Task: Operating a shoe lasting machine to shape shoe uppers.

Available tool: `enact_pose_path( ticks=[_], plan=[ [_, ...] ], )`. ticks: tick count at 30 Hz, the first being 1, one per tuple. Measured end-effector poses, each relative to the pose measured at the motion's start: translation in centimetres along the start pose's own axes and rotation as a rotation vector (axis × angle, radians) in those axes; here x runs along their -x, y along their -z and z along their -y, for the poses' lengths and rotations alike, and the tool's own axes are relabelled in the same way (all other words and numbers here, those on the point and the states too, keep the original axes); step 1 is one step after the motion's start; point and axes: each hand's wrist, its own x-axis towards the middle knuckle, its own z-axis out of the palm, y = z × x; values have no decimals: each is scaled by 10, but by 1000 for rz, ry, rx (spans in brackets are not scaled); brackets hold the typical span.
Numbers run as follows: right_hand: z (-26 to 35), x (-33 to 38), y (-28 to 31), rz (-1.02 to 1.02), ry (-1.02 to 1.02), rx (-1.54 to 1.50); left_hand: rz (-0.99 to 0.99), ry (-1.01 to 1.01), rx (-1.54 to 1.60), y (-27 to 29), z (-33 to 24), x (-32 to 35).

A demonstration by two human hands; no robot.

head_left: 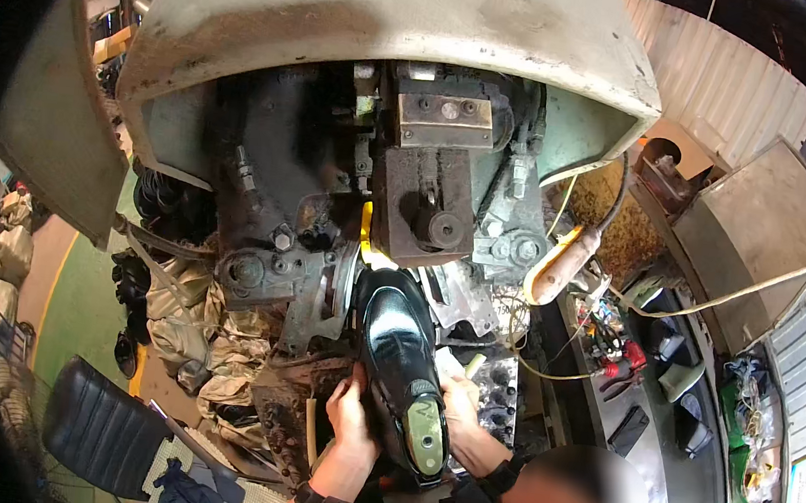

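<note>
A glossy black shoe (398, 335) on a green last (424, 434) points its toe away from me, up against the dark metal head (424, 210) of a machine. My left hand (352, 415) is closed on the shoe's left side near the heel. On the other side my right hand (462, 403) grips the shoe, its fingers partly hidden by the shoe and a pale piece beside it. A bright yellow strip (367, 231) shows just beyond the toe. Metal plates (319, 302) flank the shoe's front.
A pale machine hood (398, 15) overhangs the work. A wooden-handled tool (559, 266) hangs on a cable at right. Pliers (623, 370) and a black phone-like object (629, 429) lie on the right bench. A person's blurred head (583, 496) fills the lower right; a black chair (109, 427) stands left.
</note>
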Motion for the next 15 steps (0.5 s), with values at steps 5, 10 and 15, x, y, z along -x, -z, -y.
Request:
enact_pose_path(
  ticks=[5, 10, 15],
  plan=[
    [-17, -19, 10, 66, 23, -28, -30, -199, -30, 23, 27, -28],
    [-15, -26, 7, 242, -69, -217, 16, -362, -99, 22, 33, -34],
    [-9, -17, 1, 186, -63, -158, 44, -417, -194, 32, 36, -41]
  ],
)
